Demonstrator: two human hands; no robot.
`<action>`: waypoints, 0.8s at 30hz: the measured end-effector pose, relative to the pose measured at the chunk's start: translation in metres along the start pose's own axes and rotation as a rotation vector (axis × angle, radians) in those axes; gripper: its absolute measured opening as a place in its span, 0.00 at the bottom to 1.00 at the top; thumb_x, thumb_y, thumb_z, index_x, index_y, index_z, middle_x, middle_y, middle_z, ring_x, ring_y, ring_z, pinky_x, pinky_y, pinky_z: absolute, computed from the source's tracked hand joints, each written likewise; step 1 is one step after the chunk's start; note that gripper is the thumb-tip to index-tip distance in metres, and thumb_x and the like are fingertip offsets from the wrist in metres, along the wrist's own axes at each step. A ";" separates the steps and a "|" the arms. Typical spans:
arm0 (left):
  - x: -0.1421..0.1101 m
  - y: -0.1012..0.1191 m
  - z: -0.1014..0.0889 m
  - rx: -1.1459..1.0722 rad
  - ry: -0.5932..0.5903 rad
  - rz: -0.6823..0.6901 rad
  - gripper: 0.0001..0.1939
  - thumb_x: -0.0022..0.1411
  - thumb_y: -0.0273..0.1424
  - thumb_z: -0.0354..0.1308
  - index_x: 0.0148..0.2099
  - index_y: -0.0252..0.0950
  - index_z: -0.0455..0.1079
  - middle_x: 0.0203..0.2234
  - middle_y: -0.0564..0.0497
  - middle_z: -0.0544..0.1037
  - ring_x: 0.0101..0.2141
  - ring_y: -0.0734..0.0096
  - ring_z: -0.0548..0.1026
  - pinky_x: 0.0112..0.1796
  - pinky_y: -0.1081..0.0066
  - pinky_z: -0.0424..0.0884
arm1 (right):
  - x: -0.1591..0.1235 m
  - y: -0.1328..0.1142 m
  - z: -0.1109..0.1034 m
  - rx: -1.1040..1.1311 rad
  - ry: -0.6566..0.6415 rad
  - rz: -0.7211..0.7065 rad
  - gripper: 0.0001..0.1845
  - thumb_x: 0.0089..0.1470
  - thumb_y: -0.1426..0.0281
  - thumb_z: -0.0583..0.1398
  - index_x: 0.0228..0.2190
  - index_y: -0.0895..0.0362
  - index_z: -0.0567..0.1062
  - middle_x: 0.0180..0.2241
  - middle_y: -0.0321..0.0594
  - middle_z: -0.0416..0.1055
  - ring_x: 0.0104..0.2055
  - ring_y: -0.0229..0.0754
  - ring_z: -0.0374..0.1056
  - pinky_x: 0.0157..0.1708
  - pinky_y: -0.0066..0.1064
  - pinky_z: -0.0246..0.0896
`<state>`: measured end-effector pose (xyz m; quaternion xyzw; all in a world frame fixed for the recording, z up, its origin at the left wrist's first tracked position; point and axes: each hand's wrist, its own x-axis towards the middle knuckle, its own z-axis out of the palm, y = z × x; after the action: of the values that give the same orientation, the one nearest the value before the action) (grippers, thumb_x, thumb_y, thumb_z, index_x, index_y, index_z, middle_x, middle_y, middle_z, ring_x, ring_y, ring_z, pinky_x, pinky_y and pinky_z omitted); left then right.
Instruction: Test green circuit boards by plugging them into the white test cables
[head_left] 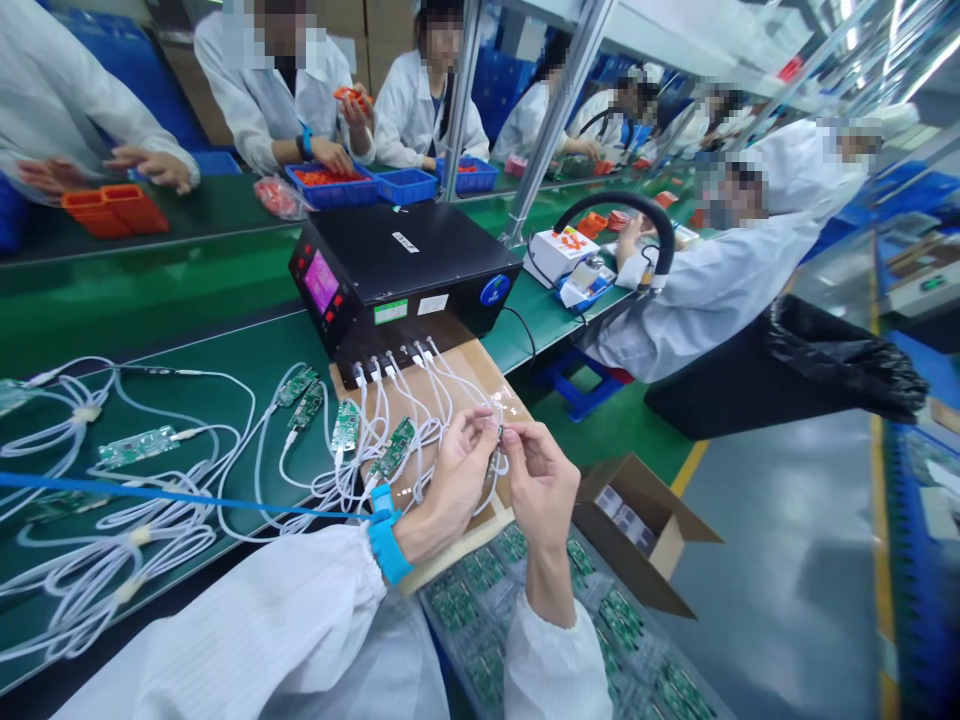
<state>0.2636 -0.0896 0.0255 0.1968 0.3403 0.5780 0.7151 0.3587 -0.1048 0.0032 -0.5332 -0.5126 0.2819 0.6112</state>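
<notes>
My left hand point(459, 468), with a blue wrist strap, is closed on a small circuit board point(496, 440) seen nearly edge-on. My right hand point(541, 478) pinches at the same spot, where a white cable point(501, 466) meets the board; the fingers hide most of both. Behind them a black test box point(405, 265) with a lit pink screen has several white cables plugged into its front. Green circuit boards, such as one nearby point(391, 450) and another upright one point(345, 428), hang on cable ends left of my hands.
Bundled white cables point(142, 535) and more boards cover the bench at left. Below my hands lies a tray of circuit boards point(480, 640), beside an open cardboard box point(652, 530). Co-workers in white coats sit across the belt and at right, near blue bins point(337, 190).
</notes>
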 end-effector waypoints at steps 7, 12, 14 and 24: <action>0.006 -0.001 0.002 -0.053 0.019 0.013 0.15 0.57 0.32 0.73 0.42 0.35 0.72 0.36 0.51 0.78 0.41 0.70 0.76 0.47 0.69 0.70 | 0.014 -0.002 -0.006 0.016 -0.113 0.017 0.12 0.62 0.59 0.66 0.37 0.55 0.80 0.35 0.40 0.79 0.36 0.43 0.76 0.39 0.35 0.75; 0.007 -0.001 0.002 0.057 0.040 0.055 0.14 0.60 0.32 0.71 0.43 0.35 0.71 0.37 0.49 0.77 0.41 0.67 0.76 0.49 0.65 0.70 | 0.020 -0.003 -0.014 -0.007 -0.148 0.024 0.12 0.60 0.59 0.68 0.38 0.55 0.81 0.37 0.41 0.80 0.38 0.43 0.77 0.41 0.35 0.74; 0.004 0.006 0.003 0.198 0.087 0.165 0.14 0.60 0.30 0.70 0.45 0.36 0.71 0.42 0.47 0.76 0.45 0.65 0.75 0.52 0.64 0.68 | 0.021 -0.003 -0.017 -0.042 -0.154 0.019 0.12 0.60 0.59 0.68 0.38 0.55 0.81 0.37 0.41 0.80 0.40 0.44 0.77 0.43 0.36 0.73; -0.032 0.087 -0.011 0.102 0.208 0.317 0.10 0.62 0.28 0.65 0.46 0.37 0.71 0.44 0.48 0.77 0.48 0.67 0.75 0.52 0.67 0.69 | 0.054 0.005 0.007 -0.358 -0.403 -0.065 0.14 0.61 0.59 0.62 0.37 0.55 0.82 0.39 0.43 0.82 0.42 0.47 0.76 0.49 0.42 0.70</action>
<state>0.1924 -0.0996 0.0846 0.2228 0.4060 0.6828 0.5651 0.3702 -0.0529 0.0154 -0.5490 -0.6824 0.2673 0.4017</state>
